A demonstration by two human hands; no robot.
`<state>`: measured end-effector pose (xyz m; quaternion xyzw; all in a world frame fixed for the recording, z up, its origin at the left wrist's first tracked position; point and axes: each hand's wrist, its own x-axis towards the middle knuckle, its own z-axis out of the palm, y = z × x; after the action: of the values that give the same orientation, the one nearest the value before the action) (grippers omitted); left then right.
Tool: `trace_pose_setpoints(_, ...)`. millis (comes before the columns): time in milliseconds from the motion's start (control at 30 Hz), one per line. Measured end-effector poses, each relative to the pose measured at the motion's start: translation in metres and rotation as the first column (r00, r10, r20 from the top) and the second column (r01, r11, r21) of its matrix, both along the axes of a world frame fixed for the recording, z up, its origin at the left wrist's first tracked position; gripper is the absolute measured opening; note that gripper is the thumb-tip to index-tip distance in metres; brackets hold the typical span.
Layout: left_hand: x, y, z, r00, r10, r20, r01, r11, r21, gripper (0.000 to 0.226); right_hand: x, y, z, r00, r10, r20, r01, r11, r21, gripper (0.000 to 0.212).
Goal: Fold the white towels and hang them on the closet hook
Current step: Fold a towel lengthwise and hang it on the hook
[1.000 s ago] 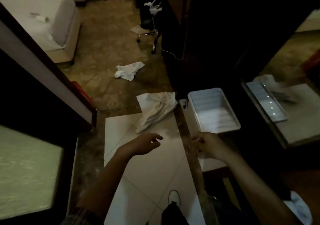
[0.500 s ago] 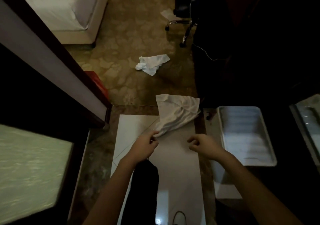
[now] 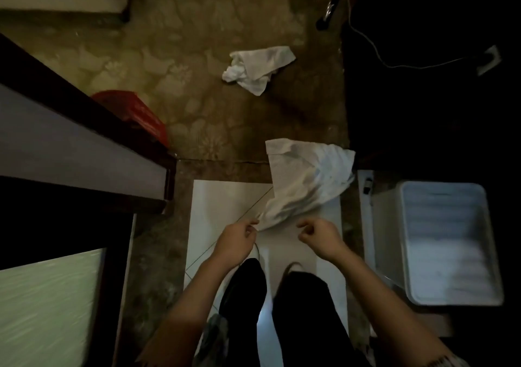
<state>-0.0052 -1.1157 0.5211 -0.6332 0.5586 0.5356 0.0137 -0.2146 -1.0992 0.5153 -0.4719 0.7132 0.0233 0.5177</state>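
A crumpled white towel (image 3: 306, 182) lies on pale floor tiles (image 3: 225, 200). The left hand (image 3: 235, 239) pinches its near corner; the right hand (image 3: 320, 235) hovers beside it, fingers curled, holding nothing. A second towel (image 3: 258, 67) lies on carpet beyond. A white bin (image 3: 448, 242) at right appears empty.

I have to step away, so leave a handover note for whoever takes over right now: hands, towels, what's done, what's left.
Left hand: pinches the near corner of the near towel.
Right hand: fingers curled, holding nothing, just short of that towel.
Near towel lies crumpled, partly on the white floor tile, partly on the carpet. The far towel lies bunched on the carpet further ahead.
Done: nothing folded or hung.
Left: lift, fold and hang both; no closet hook is in view.
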Motion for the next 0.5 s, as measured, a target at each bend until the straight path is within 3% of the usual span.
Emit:
trace_pose_setpoints(167,0.007,-0.022,-0.109,0.999,-0.024,0.026,0.021,0.991,0.129,0.032,0.022,-0.034,-0.112,1.0,0.003,0.012,-0.004,0.995,0.1,0.029)
trace_pose_setpoints(367,0.011,-0.041,-0.245,0.996,0.003,0.084,-0.015,0.989,0.148,0.032,0.03,-0.056,-0.26,0.985,0.17,-0.012,-0.167,0.977,0.134,0.037)
trace_pose_setpoints(500,0.005,-0.048,-0.334,0.99,0.022,0.14,-0.048,0.982,0.181,0.033,0.03,-0.062,-0.356,0.979,0.199,-0.045,-0.192,0.972,0.133,0.036)
